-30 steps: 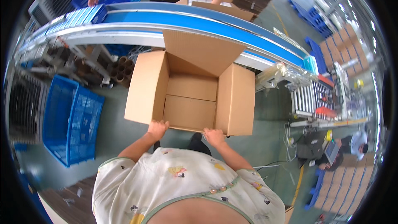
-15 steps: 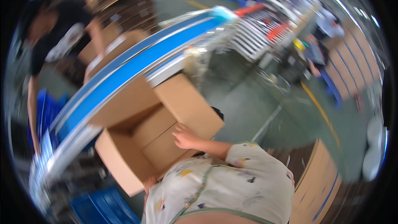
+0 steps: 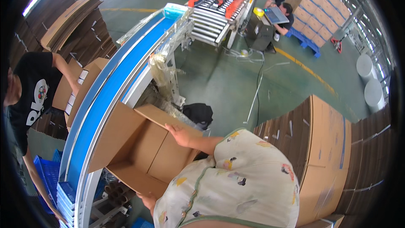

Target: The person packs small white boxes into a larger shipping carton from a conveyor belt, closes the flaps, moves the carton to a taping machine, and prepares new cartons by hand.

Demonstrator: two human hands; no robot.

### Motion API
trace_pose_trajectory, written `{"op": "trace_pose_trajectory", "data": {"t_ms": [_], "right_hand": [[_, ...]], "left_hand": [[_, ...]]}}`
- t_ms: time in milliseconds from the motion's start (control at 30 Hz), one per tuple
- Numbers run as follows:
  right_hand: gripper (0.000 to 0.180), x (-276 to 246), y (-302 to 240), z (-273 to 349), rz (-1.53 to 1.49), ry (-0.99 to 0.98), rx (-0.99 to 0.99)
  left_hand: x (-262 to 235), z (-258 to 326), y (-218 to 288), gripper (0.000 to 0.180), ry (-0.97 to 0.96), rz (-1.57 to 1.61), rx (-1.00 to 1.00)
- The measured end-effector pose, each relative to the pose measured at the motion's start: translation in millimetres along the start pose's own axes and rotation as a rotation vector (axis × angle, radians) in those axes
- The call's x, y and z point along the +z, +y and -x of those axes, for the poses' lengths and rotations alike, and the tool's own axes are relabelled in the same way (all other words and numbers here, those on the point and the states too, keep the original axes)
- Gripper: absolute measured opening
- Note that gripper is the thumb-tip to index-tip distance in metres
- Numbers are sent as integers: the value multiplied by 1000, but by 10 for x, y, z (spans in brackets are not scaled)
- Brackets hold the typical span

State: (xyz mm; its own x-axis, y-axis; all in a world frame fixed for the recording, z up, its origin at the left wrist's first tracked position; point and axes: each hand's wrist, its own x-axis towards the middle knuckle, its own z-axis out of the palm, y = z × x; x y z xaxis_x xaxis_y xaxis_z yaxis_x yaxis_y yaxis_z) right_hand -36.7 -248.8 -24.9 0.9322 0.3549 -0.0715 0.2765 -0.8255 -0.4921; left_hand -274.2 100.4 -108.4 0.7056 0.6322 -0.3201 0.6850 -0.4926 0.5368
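An open cardboard box (image 3: pixel 157 147) is in front of me, tilted against the near side of the blue conveyor belt (image 3: pixel 113 85), its inside bare. One tall flap stands up along the belt. My right hand (image 3: pixel 182 136) holds the right-hand side of the box by its flap, fingers toward the inside. At the lower left corner, my left hand (image 3: pixel 147 201) grips the edge of the near-left flap, its fingers partly hidden by the cardboard and my patterned apron (image 3: pixel 228 181).
Across the belt, a co-worker (image 3: pixel 40 88) reaches into another carton (image 3: pixel 93 74). Flat cardboard stacks stand at my right (image 3: pixel 327 160) and far left (image 3: pixel 69 23). A roller table (image 3: pixel 209 24) lies beyond the belt; a black bag (image 3: pixel 198 115) sits on the floor.
My view has swung round to the right and steadied. The box's right flap has folded outward less steeply under my right hand, and the box now sits closer to the belt.
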Motion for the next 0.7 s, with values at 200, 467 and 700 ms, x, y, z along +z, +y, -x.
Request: {"op": "trace_pose_trajectory", "data": {"t_ms": [200, 467, 700], "right_hand": [[63, 54, -41, 39, 19, 67, -9], [60, -33, -44, 35, 47, 94, 1], [61, 191, 80, -97, -21, 162, -71]], "left_hand": [[-187, 231, 271, 83, 22, -59, 0], [-70, 222, 290, 74, 38, 14, -3], [-286, 421, 618, 69, 32, -35, 1]]}}
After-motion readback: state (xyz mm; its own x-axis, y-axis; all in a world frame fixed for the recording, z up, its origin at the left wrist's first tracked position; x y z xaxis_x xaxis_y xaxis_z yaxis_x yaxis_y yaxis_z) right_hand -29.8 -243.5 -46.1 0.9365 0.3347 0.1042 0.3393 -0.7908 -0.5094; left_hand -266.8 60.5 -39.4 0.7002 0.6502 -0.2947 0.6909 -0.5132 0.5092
